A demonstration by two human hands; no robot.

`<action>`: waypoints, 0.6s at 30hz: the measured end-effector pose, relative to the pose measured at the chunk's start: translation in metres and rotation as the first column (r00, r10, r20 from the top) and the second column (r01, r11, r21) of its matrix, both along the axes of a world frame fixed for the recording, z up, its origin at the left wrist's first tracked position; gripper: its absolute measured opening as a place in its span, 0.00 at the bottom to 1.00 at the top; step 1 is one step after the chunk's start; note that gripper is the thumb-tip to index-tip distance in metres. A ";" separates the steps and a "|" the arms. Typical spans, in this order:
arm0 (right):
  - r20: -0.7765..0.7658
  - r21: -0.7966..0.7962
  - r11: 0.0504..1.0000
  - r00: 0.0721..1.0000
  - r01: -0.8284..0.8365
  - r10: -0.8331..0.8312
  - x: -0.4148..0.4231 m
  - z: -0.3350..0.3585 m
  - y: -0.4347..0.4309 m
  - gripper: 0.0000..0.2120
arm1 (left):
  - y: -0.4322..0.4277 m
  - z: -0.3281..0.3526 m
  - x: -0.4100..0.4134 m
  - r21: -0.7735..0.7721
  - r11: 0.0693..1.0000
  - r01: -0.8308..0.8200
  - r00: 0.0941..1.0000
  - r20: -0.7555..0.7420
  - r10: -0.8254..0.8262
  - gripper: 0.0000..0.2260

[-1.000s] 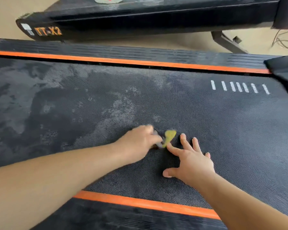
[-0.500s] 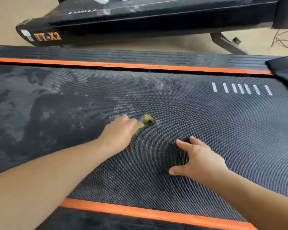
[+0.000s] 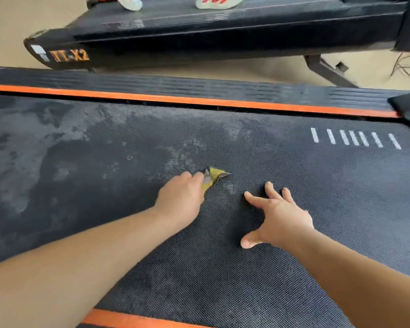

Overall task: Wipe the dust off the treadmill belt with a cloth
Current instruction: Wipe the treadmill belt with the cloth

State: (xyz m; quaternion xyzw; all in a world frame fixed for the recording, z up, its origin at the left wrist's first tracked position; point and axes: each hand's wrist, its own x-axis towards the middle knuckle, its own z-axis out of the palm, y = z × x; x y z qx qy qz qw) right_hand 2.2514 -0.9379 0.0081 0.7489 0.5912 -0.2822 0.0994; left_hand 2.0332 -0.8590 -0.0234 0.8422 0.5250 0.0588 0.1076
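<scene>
The treadmill belt (image 3: 317, 197) is matt black, with a fine rough dotted texture, and pale grey dust lies in patches on its left part. The cloth (image 3: 213, 176) is soft yellow fabric, crumpled. The side rail (image 3: 199, 89) looks like ribbed matt black plastic, with a smooth orange stripe (image 3: 175, 99). The floor (image 3: 10, 31) is smooth, matt beige.

Open belt (image 3: 69, 185) leftward, right hand (image 3: 282, 216) flat beside cloth (image 3: 214, 176) (blocks rightward passage)

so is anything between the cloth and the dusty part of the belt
Nothing visible: the left hand holds the cloth on the belt beside the dust; the right hand rests on the other side.
</scene>
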 end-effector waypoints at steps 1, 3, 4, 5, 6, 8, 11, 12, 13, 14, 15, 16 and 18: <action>0.001 0.003 1.000 1.000 0.000 0.000 0.000 0.000 0.000 0.60 | -0.009 0.002 0.011 -0.054 0.995 0.084 0.996 0.036 -0.082 0.15; -0.002 0.020 1.000 1.000 0.000 0.000 0.001 -0.002 -0.002 0.60 | -0.035 -0.002 0.031 -0.075 0.927 0.367 0.930 0.043 -0.365 0.16; -0.002 0.024 1.000 1.000 -0.002 0.002 0.001 -0.003 -0.003 0.60 | -0.036 -0.006 0.032 -0.079 0.899 0.431 0.902 -0.006 -0.433 0.14; 0.001 0.022 1.000 1.000 -0.009 0.009 0.002 -0.002 -0.004 0.59 | -0.027 -0.006 0.030 -0.060 0.904 0.423 0.904 -0.036 -0.425 0.12; 0.004 0.018 1.000 1.000 -0.019 0.019 0.002 -0.002 -0.004 0.59 | -0.014 -0.006 0.026 -0.040 0.937 0.347 0.936 -0.056 -0.349 0.11; 0.008 0.017 1.000 1.000 -0.027 0.026 0.004 -0.002 -0.005 0.59 | 0.010 -0.003 0.017 -0.017 0.992 0.124 0.990 -0.066 -0.125 0.10; 0.007 0.018 1.000 1.000 -0.026 0.026 0.004 -0.002 -0.005 0.59 | 0.000 0.002 0.030 -0.039 0.995 0.091 0.989 -0.115 -0.095 0.17; 0.009 0.022 0.999 1.000 -0.028 0.028 0.004 -0.003 -0.005 0.59 | -0.016 0.000 0.039 -0.049 0.981 0.185 0.978 -0.090 -0.189 0.21; 0.011 0.027 0.999 0.999 -0.030 0.030 0.005 -0.004 -0.005 0.59 | -0.036 0.001 0.045 -0.060 0.952 0.300 0.951 -0.062 -0.304 0.24; 0.014 0.030 0.999 0.999 -0.035 0.034 0.005 -0.005 -0.005 0.59 | -0.048 0.000 0.047 -0.076 0.920 0.384 0.920 -0.050 -0.388 0.26; 0.017 0.031 0.999 0.999 -0.039 0.038 0.005 -0.005 -0.005 0.59 | -0.047 -0.002 0.046 -0.086 0.898 0.432 0.898 -0.044 -0.437 0.26; 0.019 0.028 0.999 0.999 -0.042 0.041 0.006 -0.004 -0.005 0.59 | -0.038 -0.003 0.041 -0.089 0.894 0.440 0.895 -0.041 -0.444 0.25; 0.016 0.031 0.999 0.999 -0.041 0.041 0.006 -0.005 -0.004 0.59 | -0.009 -0.006 0.029 -0.074 0.948 0.310 0.944 -0.092 -0.316 0.20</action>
